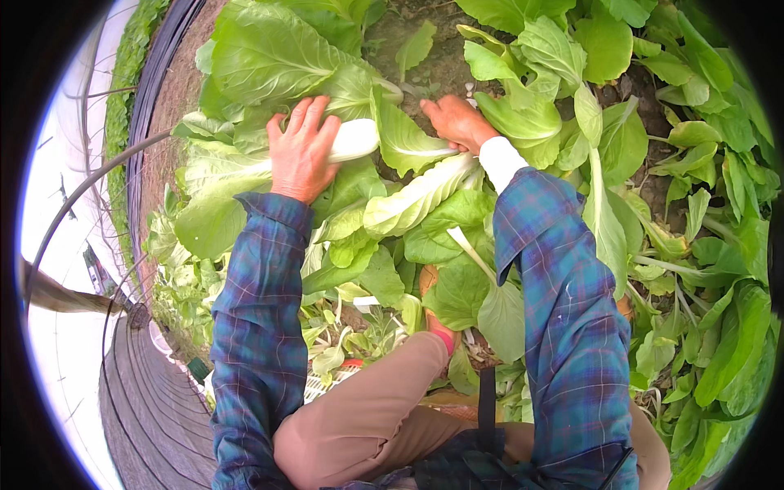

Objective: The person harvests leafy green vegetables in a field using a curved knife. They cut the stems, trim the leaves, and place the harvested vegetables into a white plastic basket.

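Note:
My left hand [304, 147] is on a large leafy cabbage plant lying on its side, its fingers wrapped over the thick white stalk [355, 139]. Broad green leaves [269, 58] spread above and left of that hand. To the right, my right hand [459, 122] is curled low over the bases of some leaves, its fingers closed where the stalks meet. One green leaf [401, 138] reaches left from it, and a pale crinkled leaf [422, 195] slants below. The undersides of my right fingers are partly hidden.
Leafy plants [692, 202] crowd the right side. Bare soil [392, 37] shows ahead. Cut leaves lie around my shoe [432, 300], and a white plastic crate [318, 386] sits partly behind my leg. A curved hoop [92, 177] and dark sheeting [153, 404] stand at left.

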Tool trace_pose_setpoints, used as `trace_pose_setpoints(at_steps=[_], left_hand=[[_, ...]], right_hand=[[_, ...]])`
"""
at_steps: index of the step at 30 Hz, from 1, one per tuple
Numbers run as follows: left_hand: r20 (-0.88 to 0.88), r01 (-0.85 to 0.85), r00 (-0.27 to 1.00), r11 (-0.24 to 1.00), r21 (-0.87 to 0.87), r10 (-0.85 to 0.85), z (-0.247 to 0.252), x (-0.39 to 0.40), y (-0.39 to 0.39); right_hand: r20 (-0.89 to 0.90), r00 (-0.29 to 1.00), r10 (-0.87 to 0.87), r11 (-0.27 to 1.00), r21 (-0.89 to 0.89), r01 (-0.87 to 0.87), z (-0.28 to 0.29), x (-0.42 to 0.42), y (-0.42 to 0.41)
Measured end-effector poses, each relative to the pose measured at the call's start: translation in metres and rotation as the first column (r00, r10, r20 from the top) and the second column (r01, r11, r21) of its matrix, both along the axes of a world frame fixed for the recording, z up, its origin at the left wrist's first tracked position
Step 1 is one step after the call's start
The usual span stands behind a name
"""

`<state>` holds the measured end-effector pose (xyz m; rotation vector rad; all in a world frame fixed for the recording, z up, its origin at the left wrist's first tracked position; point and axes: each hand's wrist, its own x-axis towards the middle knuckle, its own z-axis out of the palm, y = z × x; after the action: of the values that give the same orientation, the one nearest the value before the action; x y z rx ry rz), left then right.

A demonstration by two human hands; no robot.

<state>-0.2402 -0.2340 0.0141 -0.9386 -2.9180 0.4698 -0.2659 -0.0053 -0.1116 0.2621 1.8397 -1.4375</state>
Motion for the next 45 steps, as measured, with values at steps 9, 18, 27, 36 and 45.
trace_pose_setpoints(at_steps=[9, 18, 27, 36, 45], left_hand=[[-0.014, 0.02, 1.0, 1.0, 0.013, -0.02, 0.0, -0.002, 0.0], [-0.024, 0.017, 1.0, 1.0, -0.016, -0.018, 0.001, 0.001, 0.001], [0.023, -0.183, 0.981, 0.879, 0.441, 0.193, 0.058, 0.041, -0.027], [0.444, -0.506, 0.853, 0.22, 0.834, 0.276, 0.155, 0.134, -0.04], [0.448, -0.453, 0.853, -0.048, 0.89, 0.269, 0.263, 0.283, -0.066]], right_hand=[[0.23, 0.973, -0.005, 0.981, -0.187, 0.049, 0.003, 0.005, 0.0], [0.325, 0.946, -0.012, 0.958, -0.268, 0.104, 0.001, 0.004, -0.011], [0.209, 0.813, -0.544, 0.614, -0.562, 0.555, 0.026, 0.06, 0.002], [-0.082, 0.915, -0.394, 0.475, -0.871, 0.126, 0.184, 0.091, -0.03], [-0.487, 0.771, -0.41, 0.773, -0.635, 0.01, 0.353, 0.173, -0.064]])
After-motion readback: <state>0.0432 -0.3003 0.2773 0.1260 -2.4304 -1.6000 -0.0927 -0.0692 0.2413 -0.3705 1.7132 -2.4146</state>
